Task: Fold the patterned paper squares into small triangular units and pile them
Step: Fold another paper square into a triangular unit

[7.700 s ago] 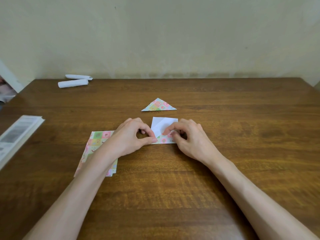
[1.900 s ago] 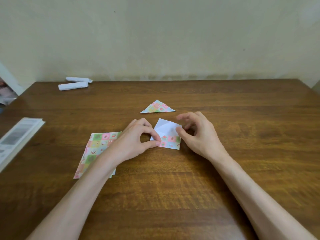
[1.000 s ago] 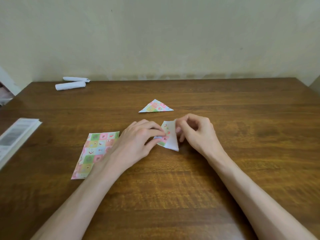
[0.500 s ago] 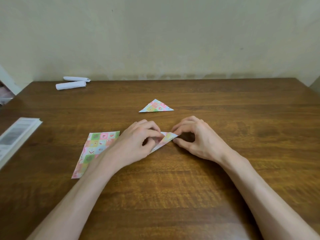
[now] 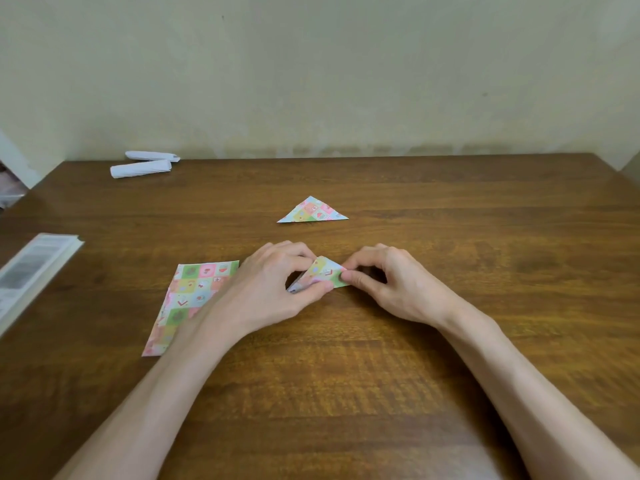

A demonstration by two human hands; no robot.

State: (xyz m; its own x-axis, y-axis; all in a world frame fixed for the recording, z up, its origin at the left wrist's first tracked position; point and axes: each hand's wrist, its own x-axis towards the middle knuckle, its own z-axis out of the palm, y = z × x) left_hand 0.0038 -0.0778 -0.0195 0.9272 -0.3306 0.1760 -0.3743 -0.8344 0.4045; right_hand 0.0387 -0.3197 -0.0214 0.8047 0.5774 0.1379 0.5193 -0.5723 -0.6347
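The little folded paper triangle sits between both hands. The left hand pinches its left side, and the right hand pinches its right tip.

This looks like a plain room in a home: a dark wooden surface stands against a bare, pale, faintly stained wall. On it lie hobby things: patterned paper squares, two rolled white papers and a printed booklet.
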